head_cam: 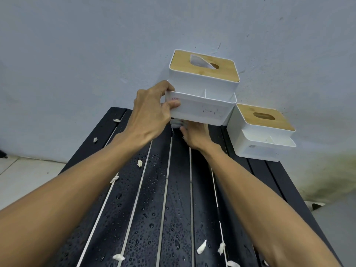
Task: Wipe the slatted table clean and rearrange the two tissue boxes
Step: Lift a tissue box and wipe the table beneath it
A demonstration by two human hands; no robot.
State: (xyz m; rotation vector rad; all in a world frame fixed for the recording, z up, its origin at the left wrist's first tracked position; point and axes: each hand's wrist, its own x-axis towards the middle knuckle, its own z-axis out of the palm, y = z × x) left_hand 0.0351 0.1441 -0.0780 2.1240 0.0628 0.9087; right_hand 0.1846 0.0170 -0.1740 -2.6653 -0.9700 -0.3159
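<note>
Now L hand [154, 106] lifts tissue box [204, 87].

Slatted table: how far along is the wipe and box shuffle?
Done: little. The slatted table is beaded with water, with tissue scraps scattered. In hand: the left hand lifts the tissue box; the right hand presses a wad beneath it. Left: most slats, the scraps, the second box at the wall.
</note>
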